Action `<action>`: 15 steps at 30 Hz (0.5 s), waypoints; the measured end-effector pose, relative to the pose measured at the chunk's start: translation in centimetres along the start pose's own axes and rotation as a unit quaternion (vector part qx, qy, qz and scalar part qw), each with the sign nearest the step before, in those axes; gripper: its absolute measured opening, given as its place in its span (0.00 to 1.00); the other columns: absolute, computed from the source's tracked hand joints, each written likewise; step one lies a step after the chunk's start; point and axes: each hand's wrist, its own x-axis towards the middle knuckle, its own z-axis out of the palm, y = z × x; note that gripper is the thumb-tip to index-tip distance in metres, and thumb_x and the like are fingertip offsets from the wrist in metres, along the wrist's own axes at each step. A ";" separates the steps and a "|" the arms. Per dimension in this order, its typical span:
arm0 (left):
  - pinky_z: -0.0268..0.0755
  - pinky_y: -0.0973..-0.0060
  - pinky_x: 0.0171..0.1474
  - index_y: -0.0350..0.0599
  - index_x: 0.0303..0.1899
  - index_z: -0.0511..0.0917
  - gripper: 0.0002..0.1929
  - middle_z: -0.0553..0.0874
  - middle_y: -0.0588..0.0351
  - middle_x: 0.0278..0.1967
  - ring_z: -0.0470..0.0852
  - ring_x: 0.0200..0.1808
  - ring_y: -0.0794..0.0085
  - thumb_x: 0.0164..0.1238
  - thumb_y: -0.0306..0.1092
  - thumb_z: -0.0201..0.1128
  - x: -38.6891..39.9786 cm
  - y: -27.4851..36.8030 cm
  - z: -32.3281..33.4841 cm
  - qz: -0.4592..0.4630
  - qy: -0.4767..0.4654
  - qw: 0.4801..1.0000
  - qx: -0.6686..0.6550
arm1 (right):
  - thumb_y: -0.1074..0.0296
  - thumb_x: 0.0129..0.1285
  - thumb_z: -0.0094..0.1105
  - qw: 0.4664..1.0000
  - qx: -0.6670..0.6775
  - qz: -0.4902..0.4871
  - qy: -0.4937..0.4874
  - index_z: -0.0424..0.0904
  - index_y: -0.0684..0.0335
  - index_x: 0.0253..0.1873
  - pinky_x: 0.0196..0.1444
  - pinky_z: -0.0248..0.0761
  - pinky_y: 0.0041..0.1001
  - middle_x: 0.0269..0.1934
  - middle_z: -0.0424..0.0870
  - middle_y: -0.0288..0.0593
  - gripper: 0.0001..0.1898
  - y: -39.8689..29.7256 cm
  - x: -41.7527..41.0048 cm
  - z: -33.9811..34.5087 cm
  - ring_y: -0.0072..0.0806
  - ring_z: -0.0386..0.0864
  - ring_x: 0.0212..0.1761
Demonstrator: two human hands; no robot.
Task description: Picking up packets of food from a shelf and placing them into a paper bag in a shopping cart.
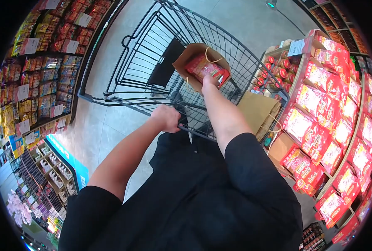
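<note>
My left hand [166, 118] is closed around the near top rail of a black wire shopping cart [186, 129]. Inside the cart stands a brown paper bag [190, 50] with twisted paper handles, its mouth facing up. A glossy red and pink food package [201, 66] lies in that bag's opening. Over the bag's near edge reaches my right hand [211, 83], its fingers on the package's near side; the fingertips are partly hidden. To the right, a second brown paper bag [257, 108] lies flat in the cart, handles toward the display.
Shelves of red packages [317, 125] stand close on the right, beside stacked red-lidded jars [281, 70]. On the left is a rack of bagged snacks [45, 72] with price tags. The cart's black folding seat flap [166, 62] is raised. Grey tile floor [110, 122] surrounds the cart.
</note>
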 end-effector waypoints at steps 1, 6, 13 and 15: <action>0.84 0.56 0.50 0.50 0.41 0.90 0.24 0.92 0.48 0.38 0.91 0.46 0.52 0.63 0.62 0.67 0.0 -0.1 0.1 0.004 -0.009 1.000 0.002 | 0.59 0.64 0.66 1.000 -0.005 0.003 -0.002 0.60 0.73 0.77 0.76 0.70 0.44 0.73 0.72 0.65 0.41 0.2 0.1 0.0 0.54 0.74 0.73; 0.83 0.55 0.49 0.49 0.41 0.90 0.25 0.91 0.47 0.38 0.91 0.46 0.51 0.66 0.64 0.65 0.7 -0.2 0.1 0.014 -0.015 1.000 -0.009 | 0.61 0.62 0.65 0.992 -0.126 -0.020 0.024 0.61 0.74 0.75 0.73 0.72 0.42 0.73 0.73 0.61 0.40 0.7 2.8 0.0 0.52 0.76 0.72; 0.83 0.56 0.48 0.50 0.41 0.90 0.24 0.92 0.48 0.37 0.91 0.45 0.52 0.66 0.63 0.66 1.2 0.3 -1.3 0.024 -0.032 0.999 -0.020 | 0.58 0.61 0.67 0.995 -0.091 0.000 0.029 0.56 0.74 0.80 0.77 0.69 0.37 0.78 0.68 0.60 0.47 1.5 9.7 0.0 0.46 0.71 0.78; 0.83 0.57 0.48 0.50 0.41 0.90 0.24 0.92 0.49 0.37 0.91 0.45 0.52 0.66 0.63 0.66 0.2 -0.8 0.6 -0.010 -0.049 0.998 -0.047 | 0.60 0.61 0.65 0.998 -0.061 0.010 -0.007 0.54 0.74 0.80 0.77 0.68 0.35 0.79 0.66 0.61 0.46 2.5 7.0 2.2 0.45 0.71 0.78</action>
